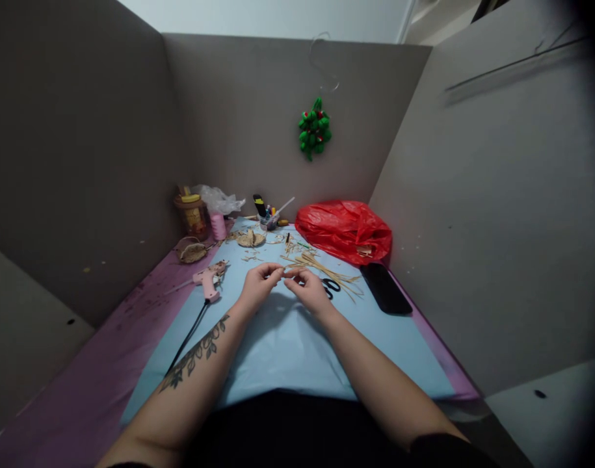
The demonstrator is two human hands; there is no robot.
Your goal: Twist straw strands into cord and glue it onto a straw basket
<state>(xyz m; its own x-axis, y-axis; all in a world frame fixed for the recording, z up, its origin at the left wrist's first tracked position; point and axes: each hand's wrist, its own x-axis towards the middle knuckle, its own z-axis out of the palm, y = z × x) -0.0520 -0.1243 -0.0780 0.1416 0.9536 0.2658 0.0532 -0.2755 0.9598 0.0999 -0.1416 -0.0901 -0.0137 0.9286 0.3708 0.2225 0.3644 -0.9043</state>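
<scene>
My left hand (261, 284) and my right hand (307, 287) come together over the light blue sheet (297, 351), fingertips almost touching. Both are closed in a pinch, thumb against fingers. What sits between the fingertips is too small to make out. Just beyond my right hand lie loose straw-coloured strips (321, 265), spread toward the right. Scissors (332, 286) with black handles are partly hidden behind that hand. To the left of my left hand rests a pink glue gun (209, 283), its black cord running toward me under my forearm.
Woven straw pieces (251, 239) and a small woven basket (191, 251) lie at the back left, near a brown cup (192, 214) and pink thread spool (218, 226). A pen holder (268, 221), red plastic bag (346, 227) and black phone (385, 289) stand farther right. Grey panels enclose three sides.
</scene>
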